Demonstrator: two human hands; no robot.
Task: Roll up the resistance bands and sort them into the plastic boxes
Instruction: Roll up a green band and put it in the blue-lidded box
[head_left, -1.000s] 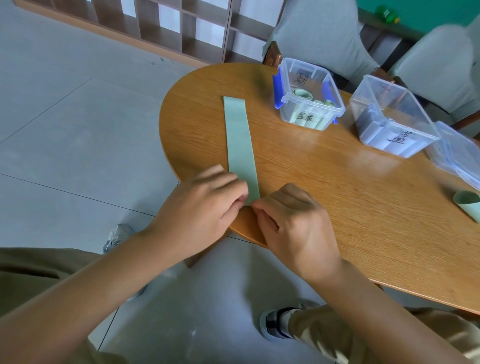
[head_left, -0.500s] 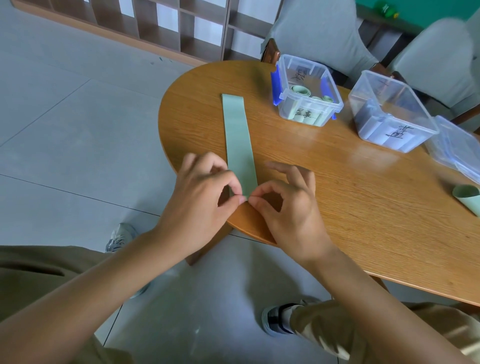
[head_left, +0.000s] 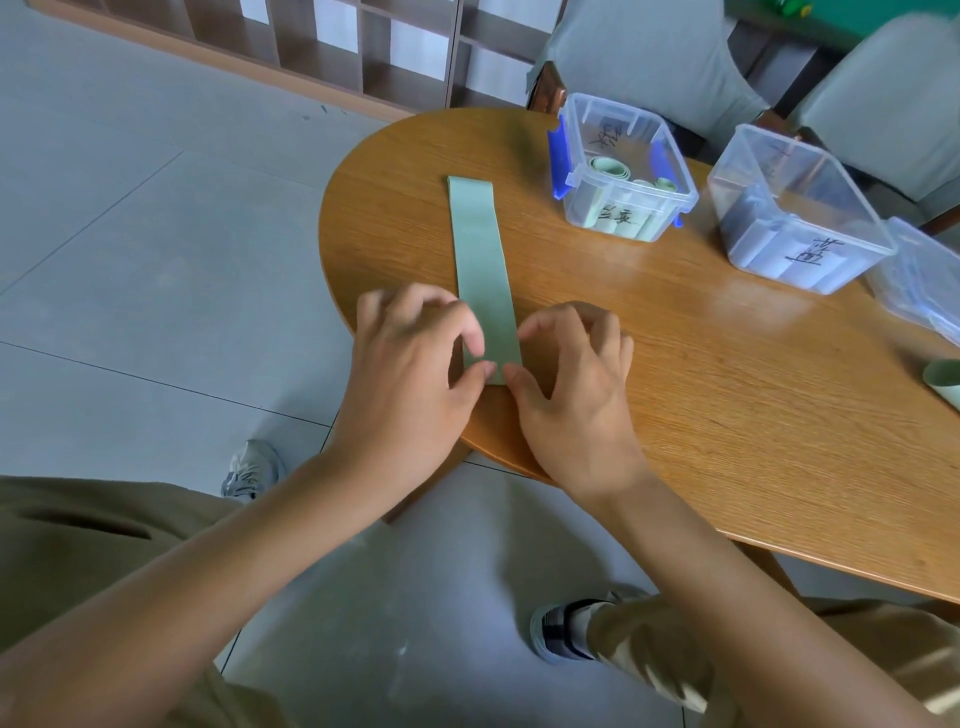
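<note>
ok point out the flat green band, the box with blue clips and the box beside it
green band (head_left: 478, 244): head view, flat middle stretch
box with blue clips (head_left: 631, 195): head view, front rim
box beside it (head_left: 802, 249): head view, front wall

We see a bright, even daylight with a cool bluish cast. A soft sheen of glare lies on the table near its far right edge, below the clear boxes. Shadows are faint and diffuse under the hands. The left hand shows motion blur at its fingers; straight lines bow toward the picture's edges.
</note>
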